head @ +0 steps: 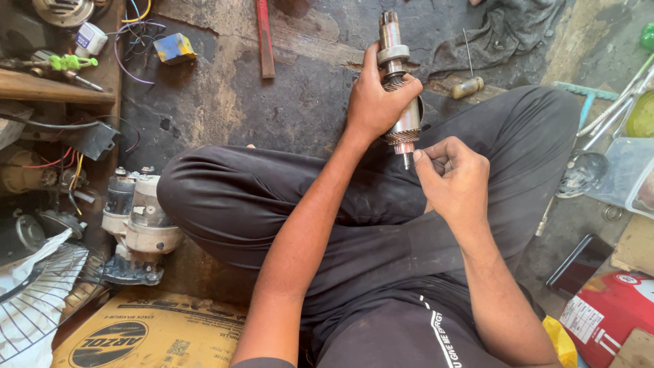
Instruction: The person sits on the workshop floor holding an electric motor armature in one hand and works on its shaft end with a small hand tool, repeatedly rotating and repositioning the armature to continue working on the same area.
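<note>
Dark trousers [381,225] of the cross-legged person fill the middle of the view, closest to the lens, and the folded legs make a lap over which both arms work.

At 7 o'clock lies a flattened cardboard box [136,334], likely spread as a mat on the stained concrete floor [225,95]. Just above it, at 9 o'clock, a starter motor [136,225] rests on its side beside the knee, within arm's reach. At 4 o'clock a red container [606,313] sits against the edge.

At 12 o'clock the left hand [375,102] is wrapped firmly round a steel armature shaft [398,82], fingers closed about its body, holding it upright and clear of the lap so the lower tip is exposed. Right below, at 1 o'clock, the right hand [453,180] has thumb and forefinger pressed together at that tip; whether they pinch some small part cannot be told.

Beyond the shaft, a screwdriver [469,82] lies beside a grey rag [504,31], and a red-handled tool [264,37] lies at 11 o'clock.
</note>
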